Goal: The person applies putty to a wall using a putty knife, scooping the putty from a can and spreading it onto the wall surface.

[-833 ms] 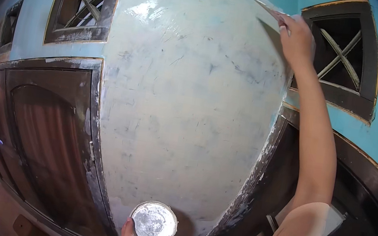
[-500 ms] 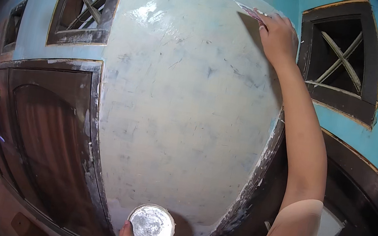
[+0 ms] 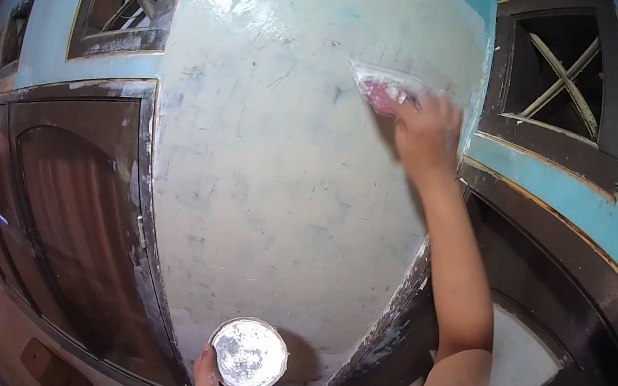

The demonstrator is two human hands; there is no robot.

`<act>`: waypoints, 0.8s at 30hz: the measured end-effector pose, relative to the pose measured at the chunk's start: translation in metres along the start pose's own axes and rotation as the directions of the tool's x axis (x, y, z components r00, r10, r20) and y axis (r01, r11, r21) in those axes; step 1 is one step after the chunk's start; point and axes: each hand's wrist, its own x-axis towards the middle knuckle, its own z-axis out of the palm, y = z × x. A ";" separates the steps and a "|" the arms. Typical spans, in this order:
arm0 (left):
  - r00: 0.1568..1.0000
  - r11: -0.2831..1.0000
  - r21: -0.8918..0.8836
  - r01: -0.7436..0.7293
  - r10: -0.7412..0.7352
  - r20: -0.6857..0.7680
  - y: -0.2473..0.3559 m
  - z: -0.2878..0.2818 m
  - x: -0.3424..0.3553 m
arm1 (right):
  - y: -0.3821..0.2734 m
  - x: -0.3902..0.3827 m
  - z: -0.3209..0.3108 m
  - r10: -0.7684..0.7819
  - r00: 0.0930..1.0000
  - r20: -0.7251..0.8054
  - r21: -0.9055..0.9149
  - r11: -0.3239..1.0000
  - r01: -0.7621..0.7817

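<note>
High on the wall, my right hand [image 3: 428, 135] is closed round a putty scraper [image 3: 384, 97] with a pinkish-red face smeared with white putty. The scraper's wide edge lies against the pale, patchily coated wall [image 3: 287, 182]. Low in front of the same wall, my left hand [image 3: 207, 380] grips a round tub [image 3: 249, 355] by its left side, thumb on the rim. White putty coats the inside of the tub. White smears show on the fingers of my left hand. A wet, shiny patch gleams at the wall's upper left.
Dark wooden doors flank the wall: a curtained door [image 3: 74, 214] at left and a dark door frame [image 3: 549, 245] at right. Above them are dark vent frames with crossed slats [image 3: 565, 83]. A brown wooden piece [image 3: 55, 369] is at lower left.
My right hand has come down and slightly left with the scraper, whose reddish face now shows more. The tub in my left hand sits slightly higher in view.
</note>
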 end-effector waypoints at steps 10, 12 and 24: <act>0.998 0.998 0.021 0.055 -0.056 0.009 -0.007 0.002 0.001 | -0.008 -0.017 0.014 0.227 0.963 0.149 -0.072 0.973 -0.218; 0.999 0.999 0.013 0.039 -0.039 -0.019 -0.005 -0.006 -0.001 | -0.035 -0.072 0.018 0.157 0.977 0.143 0.017 0.987 -0.161; 0.998 0.996 0.053 0.066 -0.065 -0.010 -0.004 0.004 -0.002 | 0.020 -0.007 -0.005 0.249 0.964 -0.089 0.120 0.964 -0.238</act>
